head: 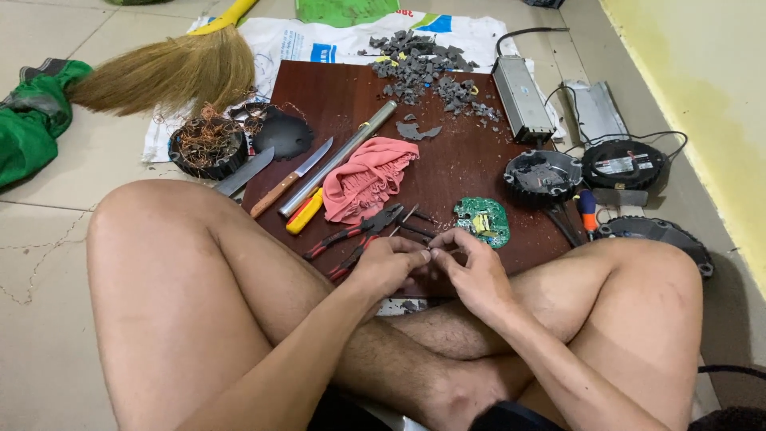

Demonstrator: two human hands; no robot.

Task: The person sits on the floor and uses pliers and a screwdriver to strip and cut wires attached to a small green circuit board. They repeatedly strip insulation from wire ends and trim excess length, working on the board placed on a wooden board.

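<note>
**A:** where are the hands at? looks cramped.

**B:** yeah, both sit right at the near edge of the dark brown board [471, 172] lying on the floor. Left hand [388, 266] and right hand [473, 271] meet fingertip to fingertip, both pinched closed on some tiny part [428, 251], too small to say what it is. Knees box them in on both sides.

**A:** any free space on the board?

**B:** not much by the near edge. Red-handled pliers [357, 231] touch the left hand, green circuit board [483, 220] is just beyond the right one. Pink cloth [369, 179] takes the middle, a knife [291, 179] and metal tube [339, 157] run slanted toward the left edge. The grey rubble pile [425, 68] covers the far edge. The barest patch is between the cloth and the round black housing [542, 175] at the right edge.
</note>
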